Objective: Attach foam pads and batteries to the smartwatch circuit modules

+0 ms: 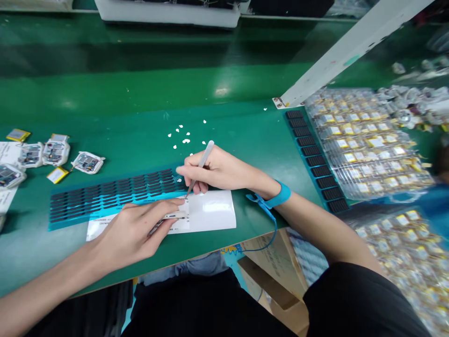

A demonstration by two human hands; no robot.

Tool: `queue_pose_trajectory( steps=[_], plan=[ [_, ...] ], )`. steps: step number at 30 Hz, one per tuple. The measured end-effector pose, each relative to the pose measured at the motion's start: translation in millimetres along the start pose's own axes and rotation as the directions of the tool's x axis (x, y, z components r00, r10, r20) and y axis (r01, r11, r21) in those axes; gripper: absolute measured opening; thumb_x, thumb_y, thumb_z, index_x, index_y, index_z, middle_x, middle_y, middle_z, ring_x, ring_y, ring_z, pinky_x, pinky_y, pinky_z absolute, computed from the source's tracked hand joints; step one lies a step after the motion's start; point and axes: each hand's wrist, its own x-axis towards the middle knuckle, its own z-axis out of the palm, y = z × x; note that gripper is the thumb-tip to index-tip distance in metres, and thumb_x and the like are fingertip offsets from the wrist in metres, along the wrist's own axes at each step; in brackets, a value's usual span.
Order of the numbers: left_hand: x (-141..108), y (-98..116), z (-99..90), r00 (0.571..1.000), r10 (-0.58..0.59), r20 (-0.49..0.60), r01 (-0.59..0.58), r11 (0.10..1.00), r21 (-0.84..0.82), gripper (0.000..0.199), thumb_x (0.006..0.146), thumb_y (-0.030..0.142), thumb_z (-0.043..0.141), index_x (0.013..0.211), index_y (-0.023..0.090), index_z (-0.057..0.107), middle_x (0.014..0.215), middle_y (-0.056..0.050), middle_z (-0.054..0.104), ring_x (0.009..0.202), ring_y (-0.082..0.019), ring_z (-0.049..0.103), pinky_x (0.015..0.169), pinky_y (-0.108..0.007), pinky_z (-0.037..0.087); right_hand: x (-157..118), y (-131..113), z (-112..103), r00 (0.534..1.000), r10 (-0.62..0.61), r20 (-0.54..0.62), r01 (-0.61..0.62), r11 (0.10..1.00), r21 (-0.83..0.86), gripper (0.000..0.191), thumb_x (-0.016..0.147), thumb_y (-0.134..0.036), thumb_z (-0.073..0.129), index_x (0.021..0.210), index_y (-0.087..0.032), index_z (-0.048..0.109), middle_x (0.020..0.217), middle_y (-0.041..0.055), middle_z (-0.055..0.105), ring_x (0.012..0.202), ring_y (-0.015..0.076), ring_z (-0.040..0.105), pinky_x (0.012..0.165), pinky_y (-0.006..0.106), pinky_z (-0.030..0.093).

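My right hand (210,171) is closed around a pair of tweezers (204,159), their tips pointing down at a white label sheet (213,210). A blue strap circles that wrist. In my left hand (140,224) is a small white device housing (175,215), gripped between thumb and fingers above the sheet; most of it is hidden by the hand. Partly under the sheet and my left hand lies a blue sheet of black strips (112,194). Small white round stickers (185,140) are scattered on the green mat just beyond my right hand.
Open device housings with circuit boards (87,162) and yellow-edged battery packs (57,175) lie at left. A strip of black pads (315,161) lies at right, beside clear trays (365,140) of batteries. A white post (351,51) rises at back right. Below the table edge is a cardboard box (280,267).
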Motion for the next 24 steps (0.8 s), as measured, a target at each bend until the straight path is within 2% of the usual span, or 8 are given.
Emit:
queue_pose_trajectory(
  steps=[2, 5, 9, 11, 14, 18, 22, 24],
  plan=[
    [1.4, 1.1, -0.7, 0.999, -0.045, -0.007, 0.044, 0.998, -0.049, 0.013, 0.099, 0.018, 0.053, 0.107, 0.018, 0.063, 0.091, -0.001, 0.079, 0.042, -0.006, 0.057, 0.044, -0.017, 0.044, 0.7, 2.8, -2.6, 0.998, 0.025, 0.058, -0.028, 0.998, 0.054, 0.037, 0.096, -0.043, 0.062, 0.077, -0.011, 0.063, 0.065, 0.0007, 0.068, 0.056, 0.006, 0.063, 0.055, 0.016, 0.05],
    [3.2, 2.8, -2.1, 0.992, -0.124, 0.013, 0.125, 0.985, -0.121, 0.015, 0.098, 0.017, 0.054, 0.106, 0.019, 0.066, 0.06, 0.006, 0.067, 0.036, -0.006, 0.045, 0.04, -0.017, 0.035, 2.5, 7.1, -6.4, 0.99, 0.077, 0.12, -0.096, 0.983, 0.159, 0.034, 0.092, -0.043, 0.067, 0.079, -0.011, 0.063, 0.067, 0.0019, 0.07, 0.058, 0.0075, 0.065, 0.056, 0.018, 0.054],
    [3.6, 2.9, -2.0, 0.986, -0.165, 0.028, 0.167, 0.973, -0.156, 0.017, 0.096, 0.016, 0.054, 0.106, 0.019, 0.068, 0.061, 0.006, 0.067, 0.036, -0.005, 0.043, 0.04, -0.017, 0.033, 6.1, 10.9, -10.8, 0.988, 0.068, 0.138, -0.104, 0.955, 0.278, 0.036, 0.088, -0.044, 0.072, 0.079, -0.011, 0.062, 0.064, 0.0026, 0.07, 0.055, 0.0087, 0.065, 0.052, 0.018, 0.055],
    [3.1, 2.7, -1.1, 0.983, -0.182, 0.033, 0.185, 0.969, -0.166, 0.017, 0.096, 0.015, 0.055, 0.106, 0.02, 0.068, 0.062, 0.006, 0.067, 0.037, -0.005, 0.043, 0.041, -0.017, 0.034, 7.2, 9.9, -12.6, 0.996, 0.05, 0.08, -0.072, 0.95, 0.305, 0.037, 0.087, -0.044, 0.074, 0.078, -0.011, 0.062, 0.066, 0.0032, 0.071, 0.056, 0.0092, 0.066, 0.052, 0.018, 0.055],
    [2.6, 4.2, -2.1, 0.966, -0.26, -0.015, 0.252, 0.948, -0.197, 0.013, 0.095, 0.019, 0.057, 0.103, 0.02, 0.067, 0.064, 0.005, 0.066, 0.04, -0.005, 0.045, 0.04, -0.017, 0.034, 6.5, 4.5, -13.0, 0.996, 0.025, -0.083, 0.003, 0.945, 0.327, 0.038, 0.086, -0.046, 0.075, 0.08, -0.011, 0.061, 0.069, 0.0025, 0.072, 0.057, 0.0084, 0.068, 0.054, 0.016, 0.056],
    [5.3, 9.0, -12.9, 0.901, -0.423, -0.094, 0.361, 0.853, -0.377, 0.012, 0.092, 0.023, 0.061, 0.104, 0.02, 0.063, 0.07, 0.003, 0.065, 0.043, -0.007, 0.044, 0.037, -0.017, 0.032, 1.8, -4.9, -5.1, 0.961, -0.022, -0.275, 0.126, 0.922, 0.366, 0.038, 0.089, -0.049, 0.07, 0.082, -0.015, 0.055, 0.069, -0.0005, 0.071, 0.054, 0.0068, 0.066, 0.051, 0.015, 0.054],
    [9.0, 10.9, -24.7, 0.888, -0.457, 0.056, 0.4, 0.705, -0.586, 0.013, 0.093, 0.023, 0.059, 0.106, 0.021, 0.062, 0.063, 0.005, 0.054, 0.044, -0.008, 0.042, 0.04, -0.019, 0.037, -4.2, -12.6, 10.8, 0.923, -0.092, -0.375, 0.24, 0.897, 0.371, 0.031, 0.095, -0.044, 0.064, 0.085, -0.018, 0.051, 0.072, -0.0007, 0.073, 0.056, 0.0087, 0.069, 0.051, 0.017, 0.056],
    [9.6, 11.3, -25.9, 0.895, -0.432, 0.111, 0.403, 0.675, -0.618, 0.019, 0.092, 0.021, 0.059, 0.11, 0.021, 0.062, 0.067, 0.003, 0.056, 0.047, -0.009, 0.045, 0.042, -0.019, 0.04, -6.6, -16.1, 19.3, 0.921, -0.094, -0.377, 0.244, 0.895, 0.374, 0.029, 0.096, -0.042, 0.062, 0.086, -0.018, 0.051, 0.073, -0.0005, 0.073, 0.057, 0.0093, 0.07, 0.052, 0.018, 0.057]
  ],
)
